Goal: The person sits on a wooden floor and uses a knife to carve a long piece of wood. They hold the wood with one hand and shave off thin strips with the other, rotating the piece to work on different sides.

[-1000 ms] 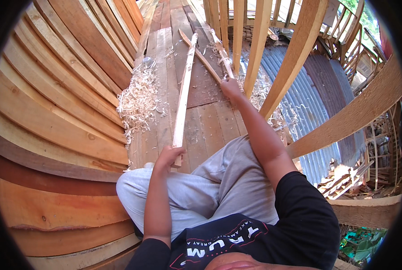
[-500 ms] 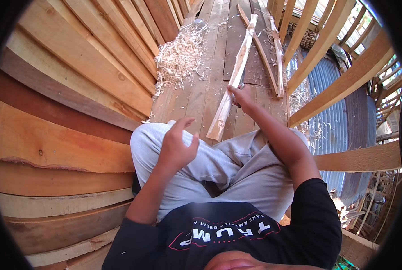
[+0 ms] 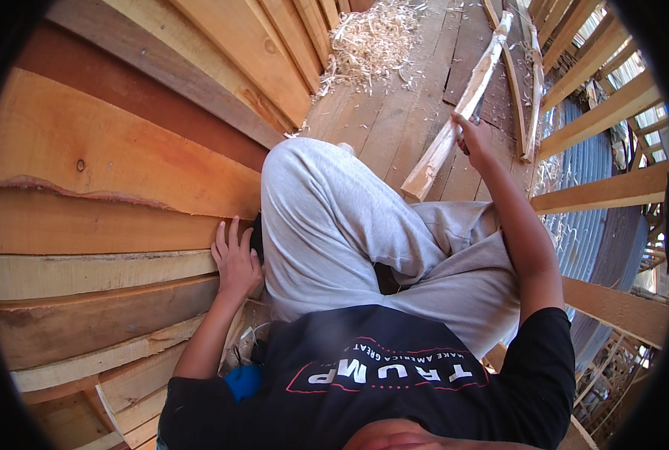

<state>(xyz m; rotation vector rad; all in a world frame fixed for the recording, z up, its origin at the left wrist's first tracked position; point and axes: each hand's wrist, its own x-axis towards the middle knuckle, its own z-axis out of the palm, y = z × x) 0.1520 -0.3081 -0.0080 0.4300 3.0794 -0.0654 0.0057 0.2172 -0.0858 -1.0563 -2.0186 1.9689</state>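
A long, pale strip of wood with a rough, whittled surface lies slanting away from me over the floorboards. My right hand is closed beside its middle, with the index finger against the strip. Dark parts of a tool show at this fist; its kind is mostly hidden. My left hand is down by my left knee, fingers spread and nothing in it. Its fingertips are at the stacked boards, close to a black object half hidden behind my leg.
Curly wood shavings are heaped on the plank floor ahead. Two thinner strips, one a curved stick, lie right of the long piece. Upright slats line the right side, with corrugated metal beyond. Something blue sits by my left elbow.
My left hand has dropped from above my left thigh to the boards at the left. The view has swung left. My right hand stays beside the long strip.
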